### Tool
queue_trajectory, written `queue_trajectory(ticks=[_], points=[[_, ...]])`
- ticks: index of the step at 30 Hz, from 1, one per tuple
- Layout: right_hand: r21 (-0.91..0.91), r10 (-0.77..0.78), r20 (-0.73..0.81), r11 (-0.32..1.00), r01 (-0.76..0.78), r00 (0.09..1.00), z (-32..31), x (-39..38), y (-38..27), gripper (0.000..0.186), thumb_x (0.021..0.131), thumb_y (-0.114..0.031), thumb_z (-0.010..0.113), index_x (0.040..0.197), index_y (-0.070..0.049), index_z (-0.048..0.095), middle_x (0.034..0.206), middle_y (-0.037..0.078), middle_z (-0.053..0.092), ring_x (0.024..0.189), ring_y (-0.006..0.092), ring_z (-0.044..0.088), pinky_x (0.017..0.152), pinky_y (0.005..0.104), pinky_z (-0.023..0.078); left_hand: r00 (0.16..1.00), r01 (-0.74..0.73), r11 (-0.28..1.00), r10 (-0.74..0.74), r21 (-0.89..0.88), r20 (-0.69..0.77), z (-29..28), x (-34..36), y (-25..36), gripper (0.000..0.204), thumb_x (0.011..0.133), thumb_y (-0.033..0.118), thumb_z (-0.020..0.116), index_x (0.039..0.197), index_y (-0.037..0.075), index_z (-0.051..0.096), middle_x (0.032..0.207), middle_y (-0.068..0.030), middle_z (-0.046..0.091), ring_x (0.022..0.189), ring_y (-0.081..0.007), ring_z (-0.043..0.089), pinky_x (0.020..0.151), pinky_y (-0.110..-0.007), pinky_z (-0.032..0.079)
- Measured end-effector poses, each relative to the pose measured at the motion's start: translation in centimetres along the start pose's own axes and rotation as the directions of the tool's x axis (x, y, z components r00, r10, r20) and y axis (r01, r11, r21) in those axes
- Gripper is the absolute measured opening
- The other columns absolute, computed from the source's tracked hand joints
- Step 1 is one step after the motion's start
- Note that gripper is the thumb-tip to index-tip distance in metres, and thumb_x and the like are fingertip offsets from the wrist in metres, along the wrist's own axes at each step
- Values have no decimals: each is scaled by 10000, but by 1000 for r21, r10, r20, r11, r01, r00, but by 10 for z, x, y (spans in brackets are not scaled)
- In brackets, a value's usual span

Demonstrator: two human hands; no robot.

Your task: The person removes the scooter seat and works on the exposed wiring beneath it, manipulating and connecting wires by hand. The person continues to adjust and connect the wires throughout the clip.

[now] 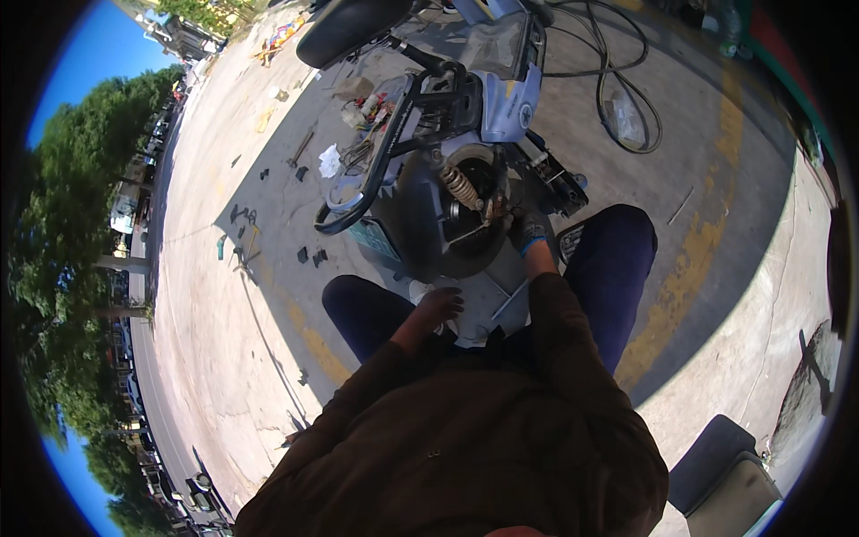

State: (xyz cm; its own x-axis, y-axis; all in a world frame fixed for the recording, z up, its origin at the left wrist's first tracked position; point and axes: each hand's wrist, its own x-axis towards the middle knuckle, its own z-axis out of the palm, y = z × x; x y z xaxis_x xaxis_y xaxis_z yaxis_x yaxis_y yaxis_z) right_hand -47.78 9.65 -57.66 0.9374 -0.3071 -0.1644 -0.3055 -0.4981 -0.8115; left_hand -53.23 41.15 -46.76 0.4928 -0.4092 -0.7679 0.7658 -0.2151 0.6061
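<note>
A: Scooter [447, 134] fills the upper middle of the frame, lying on pavement [716, 340] with its rear end toward the person. What are the hands doing?

B: The right hand [528, 231], in a dark glove with a blue cuff, reaches up to the rear wheel [470, 210] just right of centre. It sits against the wheel beside the coiled spring [459, 186]. Its fingers curl around something small there, but I cannot tell what it is, or whether the grip is firm.

A: And the left hand?

B: The left hand [438, 306] is bare and lower, in the middle of the frame between the person's knees. It rests with fingers bent down on a pale flat panel [488, 300] under the wheel. It looks loosely set on it, not clenched; whether it grips the edge, I cannot tell.

A: What lies around?

B: Small dark parts and tools [246, 237] are scattered on the pavement at the left of the frame, and a white rag [329, 161] lies near the grab rail [358, 192]. A black cable [617, 80] loops on the ground at the upper right. The black seat [344, 29] stands at the top edge. A dark grey box [725, 474] sits at the lower right corner, well apart from both hands.
</note>
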Motion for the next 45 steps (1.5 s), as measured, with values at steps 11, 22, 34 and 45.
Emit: queue_trajectory(ticks=[11, 22, 34, 45], points=[[983, 185, -84, 177, 51, 979, 26, 79, 109, 92, 888, -127, 560, 948, -73, 603, 811, 105, 578, 728, 265, 554, 651, 397, 489, 997, -41, 996, 36, 79, 66, 43, 26, 42, 384, 953, 206, 594, 1277, 1, 564, 1092, -167, 641, 962, -279, 649, 821, -382, 525], [824, 28, -257, 528, 204, 966, -52, 85, 121, 266, 905, -226, 603, 1135, -97, 640, 1024, 135, 680, 938, 292, 632, 837, 416, 509, 931, -279, 915, 183, 292, 316, 71, 54, 71, 346, 977, 176, 565, 1280, 9, 562, 1102, -147, 656, 1008, -252, 655, 852, -366, 526], [-186, 60, -73, 980, -72, 996, -21, 30, 62, 286, 840, -288, 646, 1034, -90, 715, 1079, 151, 687, 975, 339, 652, 855, 425, 532, 1000, -16, 1000, 15, 9, 23, 34, 26, 31, 381, 964, 233, 590, 1284, 27, 562, 1117, -125, 646, 949, -259, 659, 826, -396, 519], [-574, 15, 55, 819, 19, 998, -61, 23, 18, 312, 827, -336, 656, 1031, -115, 739, 1097, 114, 712, 986, 309, 675, 880, 409, 537, 933, -165, 977, 110, 137, 341, 68, 6, 80, 390, 982, 262, 567, 1272, 1, 577, 1132, -126, 665, 989, -239, 668, 825, -358, 536]])
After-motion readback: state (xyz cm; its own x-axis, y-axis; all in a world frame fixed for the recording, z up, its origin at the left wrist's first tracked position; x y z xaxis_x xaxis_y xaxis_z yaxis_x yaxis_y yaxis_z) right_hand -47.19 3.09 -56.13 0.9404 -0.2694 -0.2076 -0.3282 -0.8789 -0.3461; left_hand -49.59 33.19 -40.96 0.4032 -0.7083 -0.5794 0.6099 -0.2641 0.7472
